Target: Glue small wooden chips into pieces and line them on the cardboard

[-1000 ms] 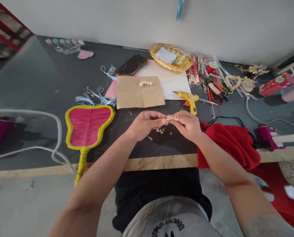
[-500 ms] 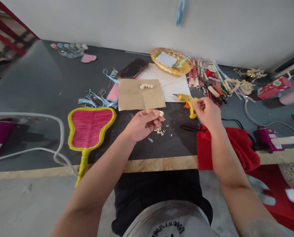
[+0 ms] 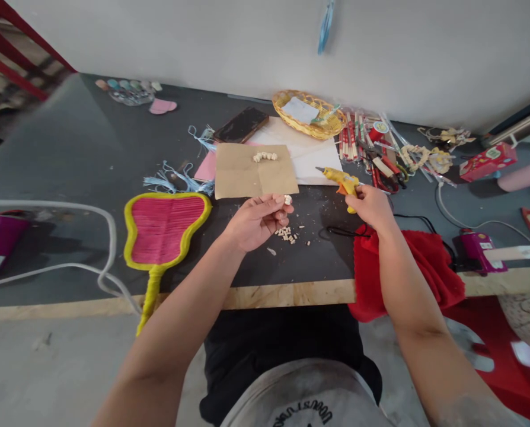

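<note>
Between the thumb and fingers of my left hand [image 3: 260, 219] is a small cream-coloured piece [image 3: 287, 200], its exact kind too small to make out. My right hand [image 3: 372, 206] is closed around the handle of a yellow glue gun [image 3: 339, 178], whose nozzle points left. Below my left fingers lie several tiny cream bits [image 3: 286, 235] on the dark table. Just beyond that hand, a curved row of cream pieces [image 3: 265, 156] rests on a sheet of brown paper [image 3: 233, 172].
A pink fan with a yellow rim [image 3: 167, 228] lies at left, near a white cable [image 3: 109, 237]. Behind are a phone [image 3: 242, 124] and a wicker basket [image 3: 309, 127]. Pliers, thread and sticks [image 3: 351, 136] crowd the back right. Red cloth [image 3: 372, 279] hangs over the front edge.
My right hand has closed around the glue gun's handle, and the gun has shifted slightly to the right. My left hand still pinches the cream piece in nearly the same place.
</note>
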Tool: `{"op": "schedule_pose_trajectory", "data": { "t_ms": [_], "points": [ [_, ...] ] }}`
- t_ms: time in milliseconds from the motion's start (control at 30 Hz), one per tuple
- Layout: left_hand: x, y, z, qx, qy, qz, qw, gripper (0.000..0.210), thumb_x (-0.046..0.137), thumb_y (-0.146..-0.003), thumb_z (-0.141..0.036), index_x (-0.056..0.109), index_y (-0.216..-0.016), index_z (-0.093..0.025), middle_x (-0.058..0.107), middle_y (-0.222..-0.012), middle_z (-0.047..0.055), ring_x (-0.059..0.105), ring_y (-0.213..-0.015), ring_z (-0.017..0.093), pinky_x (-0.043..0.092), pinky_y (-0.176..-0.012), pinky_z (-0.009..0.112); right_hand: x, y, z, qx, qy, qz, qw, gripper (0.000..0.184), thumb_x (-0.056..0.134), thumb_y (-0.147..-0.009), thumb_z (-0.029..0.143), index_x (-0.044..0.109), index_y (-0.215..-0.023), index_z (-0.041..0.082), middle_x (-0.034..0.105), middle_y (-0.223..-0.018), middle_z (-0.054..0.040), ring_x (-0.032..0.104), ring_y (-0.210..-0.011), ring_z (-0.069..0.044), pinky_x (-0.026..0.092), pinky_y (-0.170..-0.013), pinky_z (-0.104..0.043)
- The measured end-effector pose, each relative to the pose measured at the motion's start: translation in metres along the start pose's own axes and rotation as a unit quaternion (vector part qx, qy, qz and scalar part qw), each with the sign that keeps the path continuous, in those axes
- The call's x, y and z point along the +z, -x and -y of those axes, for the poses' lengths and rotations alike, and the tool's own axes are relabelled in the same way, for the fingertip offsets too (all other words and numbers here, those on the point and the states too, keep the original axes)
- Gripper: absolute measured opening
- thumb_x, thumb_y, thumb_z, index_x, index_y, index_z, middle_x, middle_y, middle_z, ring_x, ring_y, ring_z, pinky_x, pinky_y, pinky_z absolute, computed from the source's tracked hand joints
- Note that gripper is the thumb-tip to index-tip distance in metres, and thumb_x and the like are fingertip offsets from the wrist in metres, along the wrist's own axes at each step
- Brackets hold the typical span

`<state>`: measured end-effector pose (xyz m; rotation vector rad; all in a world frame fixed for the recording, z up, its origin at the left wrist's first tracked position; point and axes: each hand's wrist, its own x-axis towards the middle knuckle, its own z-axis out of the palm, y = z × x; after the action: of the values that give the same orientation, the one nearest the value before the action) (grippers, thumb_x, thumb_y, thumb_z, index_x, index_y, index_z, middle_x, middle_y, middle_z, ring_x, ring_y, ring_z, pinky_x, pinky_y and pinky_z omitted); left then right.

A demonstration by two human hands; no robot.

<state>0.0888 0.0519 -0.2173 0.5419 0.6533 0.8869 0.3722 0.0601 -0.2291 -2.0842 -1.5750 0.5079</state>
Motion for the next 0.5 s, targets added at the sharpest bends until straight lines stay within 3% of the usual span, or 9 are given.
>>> {"op": "schedule_pose_trajectory", "data": {
  "t_ms": [67, 133, 200, 333, 500],
  "points": [
    [0.000, 0.000, -0.001, 0.008, 0.004, 0.000, 1.000, 0.011, 0.078, -0.074, -0.017, 0.069, -0.074, -0.009, 0.068, -0.072, 0.007, 0.052, -0.056, 0.007, 0.047, -0.057, 0.021, 0.001, -0.002, -0.002, -0.011, -0.137, -0.059, 0.989, 0.021, 0.064, -0.071, 0.031, 0.067, -0.088, 0.018, 0.068, -0.075, -0.0016, 0.063, -0.066, -0.016, 0.048, -0.061, -0.027],
    [-0.001, 0.000, -0.001, 0.017, 0.011, 0.002, 1.000, 0.011, 0.077, -0.075, -0.017, 0.069, -0.074, -0.009, 0.068, -0.072, 0.006, 0.051, -0.056, 0.006, 0.047, -0.057, 0.021, 0.002, -0.001, 0.001, -0.042, -0.294, -0.085, 0.951, 0.025, 0.063, -0.070, 0.028, 0.062, -0.094, 0.019, 0.063, -0.074, 0.0022, 0.057, -0.058, -0.011, 0.047, -0.055, -0.025],
    [-0.001, 0.000, -0.003, 0.023, 0.020, 0.005, 1.000, 0.012, 0.077, -0.075, -0.018, 0.069, -0.075, -0.009, 0.067, -0.073, 0.006, 0.051, -0.056, 0.006, 0.047, -0.058, 0.020, 0.000, 0.005, 0.008, -0.086, -0.410, -0.043, 0.907, 0.029, 0.064, -0.071, 0.025, 0.058, -0.099, 0.022, 0.061, -0.079, 0.0034, 0.055, -0.058, -0.009, 0.048, -0.054, -0.024],
    [-0.003, -0.001, -0.005, 0.038, 0.035, 0.007, 0.999, 0.013, 0.078, -0.075, -0.018, 0.069, -0.077, -0.009, 0.066, -0.072, 0.005, 0.051, -0.057, 0.006, 0.047, -0.059, 0.020, -0.001, 0.021, 0.024, -0.150, -0.483, 0.076, 0.859, 0.029, 0.065, -0.078, 0.028, 0.055, -0.105, 0.025, 0.064, -0.104, -0.0019, 0.060, -0.069, -0.010, 0.046, -0.051, -0.023],
    [-0.006, -0.002, -0.006, 0.057, 0.043, 0.019, 0.997, 0.012, 0.078, -0.076, -0.018, 0.070, -0.078, -0.010, 0.066, -0.072, 0.004, 0.049, -0.057, 0.005, 0.047, -0.060, 0.020, 0.009, 0.036, 0.034, -0.183, -0.515, 0.166, 0.821, 0.029, 0.063, -0.086, 0.049, 0.056, -0.100, 0.024, 0.064, -0.092, -0.0018, 0.050, -0.055, -0.008, 0.039, -0.049, -0.024]
  ]
}}
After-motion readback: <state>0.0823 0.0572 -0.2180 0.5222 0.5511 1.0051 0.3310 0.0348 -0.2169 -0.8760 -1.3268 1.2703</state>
